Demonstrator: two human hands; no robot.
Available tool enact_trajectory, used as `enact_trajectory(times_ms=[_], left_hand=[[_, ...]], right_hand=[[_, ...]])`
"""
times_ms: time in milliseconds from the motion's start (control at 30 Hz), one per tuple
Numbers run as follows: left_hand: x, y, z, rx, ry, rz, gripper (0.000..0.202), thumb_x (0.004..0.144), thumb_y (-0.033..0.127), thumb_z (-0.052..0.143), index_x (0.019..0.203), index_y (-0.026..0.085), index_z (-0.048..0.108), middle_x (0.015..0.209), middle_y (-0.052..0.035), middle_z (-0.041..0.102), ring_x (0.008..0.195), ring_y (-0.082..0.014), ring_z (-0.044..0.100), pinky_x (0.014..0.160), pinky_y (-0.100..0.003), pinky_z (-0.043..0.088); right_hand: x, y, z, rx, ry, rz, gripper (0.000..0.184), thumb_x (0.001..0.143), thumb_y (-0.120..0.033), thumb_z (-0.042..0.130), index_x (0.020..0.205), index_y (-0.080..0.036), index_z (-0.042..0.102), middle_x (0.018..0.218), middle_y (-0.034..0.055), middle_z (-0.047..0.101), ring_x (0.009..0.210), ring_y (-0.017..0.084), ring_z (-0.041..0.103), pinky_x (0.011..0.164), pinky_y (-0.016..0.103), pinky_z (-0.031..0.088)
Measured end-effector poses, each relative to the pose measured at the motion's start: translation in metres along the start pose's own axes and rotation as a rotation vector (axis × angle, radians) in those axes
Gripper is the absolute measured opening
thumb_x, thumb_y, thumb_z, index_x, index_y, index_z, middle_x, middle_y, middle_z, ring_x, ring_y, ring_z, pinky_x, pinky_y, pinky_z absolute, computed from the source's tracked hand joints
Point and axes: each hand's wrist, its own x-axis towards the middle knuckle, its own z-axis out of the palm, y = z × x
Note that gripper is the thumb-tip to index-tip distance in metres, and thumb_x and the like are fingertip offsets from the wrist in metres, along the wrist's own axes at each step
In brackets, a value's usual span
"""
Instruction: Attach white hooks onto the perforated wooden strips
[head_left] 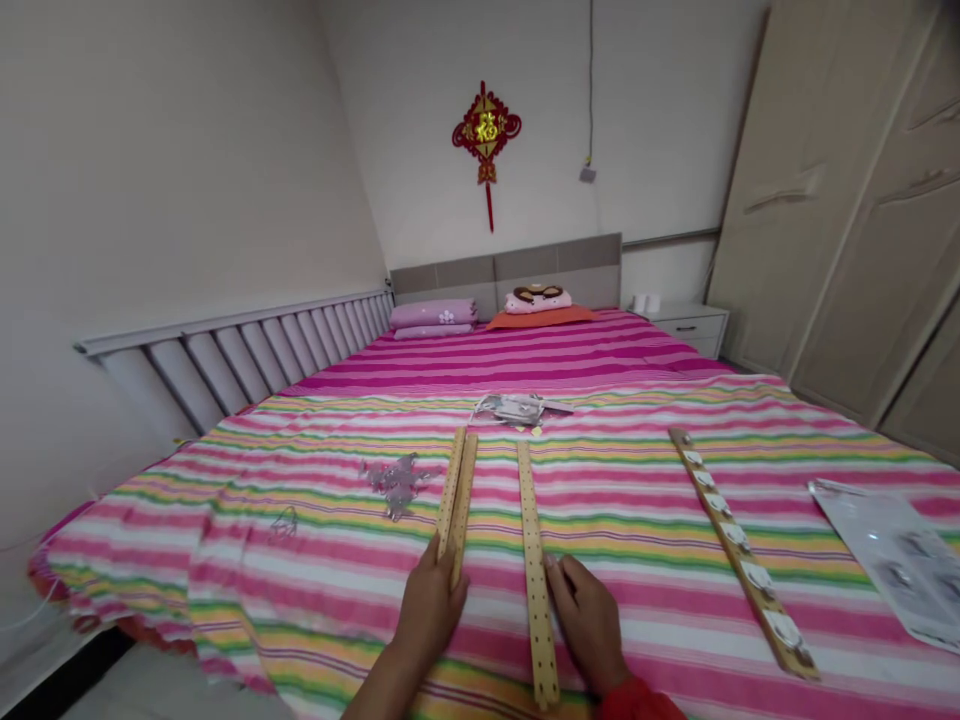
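Observation:
My left hand (429,605) is closed around two long, pale wooden strips (459,490) with rows of small holes, held side by side and pointing away from me. A third perforated wooden strip (534,560) lies lengthwise on the striped sheet between my hands. My right hand (586,618) rests along that strip's right edge with its fingers curled; whether anything is inside them is hidden. Left of the held strips lies a small heap of shiny, clear or silvery pieces (399,482). Beyond the strips is a pile of crumpled plastic and small parts (514,408).
At right lies a wooden strip with several white pieces (739,540) along it, beside a clear plastic packet (892,560). A small clear scrap (284,523) sits at left. The striped sheet (637,470) covers the bed; a radiator (247,350) runs along the left wall.

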Motion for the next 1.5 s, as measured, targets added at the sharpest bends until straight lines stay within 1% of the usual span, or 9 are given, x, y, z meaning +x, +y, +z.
enact_trajectory(times_ms=[67,167,267,433,600,767,1067,1233,1500], left_hand=[[0.002,-0.007,0.002,-0.095,0.013,0.009,0.051,0.081,0.033,0.052,0.129,0.015,0.055,0.146,-0.0160,0.039,0.122,-0.0271,0.053,0.103,-0.035,0.041],[0.008,-0.026,0.000,-0.396,0.048,0.011,0.045,0.078,0.039,0.056,0.118,0.019,0.063,0.135,-0.0109,0.055,0.120,-0.0238,0.055,0.102,-0.034,0.042],[0.020,-0.053,-0.009,-0.683,0.211,-0.088,0.042,0.079,0.045,0.054,0.107,0.017,0.066,0.113,-0.0100,0.068,0.108,-0.0222,0.061,0.096,-0.035,0.047],[0.040,-0.084,-0.025,-0.694,0.424,-0.230,0.040,0.074,0.048,0.057,0.094,0.015,0.065,0.088,-0.0080,0.069,0.082,-0.0216,0.064,0.076,-0.034,0.051],[0.050,-0.080,-0.026,-0.280,0.383,-0.255,0.028,0.081,0.037,0.050,0.096,0.019,0.066,0.088,-0.0049,0.063,0.078,-0.0189,0.059,0.066,-0.028,0.046],[0.056,-0.080,-0.017,-0.165,0.370,-0.237,0.029,0.088,0.032,0.043,0.097,0.022,0.069,0.094,-0.0056,0.063,0.090,-0.0197,0.059,0.068,-0.027,0.043],[0.047,-0.092,-0.004,-0.644,0.507,-0.169,0.035,0.077,0.048,0.056,0.085,0.017,0.070,0.084,-0.0072,0.064,0.080,-0.0211,0.059,0.070,-0.031,0.048],[0.036,-0.083,-0.007,-0.884,0.431,-0.216,0.038,0.073,0.051,0.060,0.083,0.016,0.068,0.083,-0.0064,0.066,0.079,-0.0198,0.060,0.071,-0.030,0.048],[0.020,-0.063,-0.009,-0.992,0.372,-0.192,0.028,0.074,0.044,0.059,0.077,0.017,0.065,0.079,-0.0046,0.068,0.078,-0.0199,0.062,0.073,-0.031,0.049]], right_hand=[[-0.001,0.001,-0.001,0.028,-0.015,0.006,0.046,0.089,-0.057,0.034,0.062,-0.022,0.047,0.055,-0.0033,0.048,0.052,0.014,0.047,0.052,0.023,0.036],[-0.002,0.004,-0.001,0.049,-0.037,0.031,0.045,0.089,-0.057,0.036,0.065,-0.022,0.051,0.057,-0.0016,0.053,0.054,0.015,0.050,0.054,0.024,0.039],[-0.003,0.008,-0.001,0.051,-0.053,0.055,0.044,0.088,-0.057,0.038,0.065,-0.023,0.051,0.057,-0.0014,0.054,0.054,0.015,0.051,0.053,0.023,0.040],[-0.003,0.016,0.002,0.036,-0.060,0.066,0.044,0.087,-0.058,0.040,0.063,-0.023,0.051,0.056,-0.0012,0.055,0.053,0.015,0.051,0.052,0.024,0.040],[-0.004,0.018,0.003,0.020,-0.064,0.069,0.044,0.087,-0.058,0.041,0.064,-0.023,0.054,0.057,-0.0014,0.055,0.054,0.015,0.052,0.053,0.023,0.041],[-0.004,0.016,0.001,0.021,-0.073,0.080,0.044,0.087,-0.059,0.042,0.064,-0.023,0.054,0.058,-0.0011,0.057,0.054,0.014,0.053,0.053,0.023,0.041],[-0.003,0.014,0.001,0.023,-0.060,0.081,0.044,0.087,-0.058,0.042,0.065,-0.022,0.054,0.057,-0.0018,0.052,0.054,0.015,0.051,0.053,0.022,0.040],[-0.004,0.012,0.001,0.044,-0.059,0.080,0.043,0.087,-0.056,0.043,0.065,-0.021,0.054,0.058,-0.0018,0.053,0.055,0.015,0.050,0.053,0.022,0.040],[-0.007,0.011,-0.001,0.087,-0.060,0.085,0.042,0.087,-0.055,0.043,0.068,-0.021,0.057,0.061,-0.0004,0.057,0.059,0.016,0.053,0.055,0.023,0.041]])
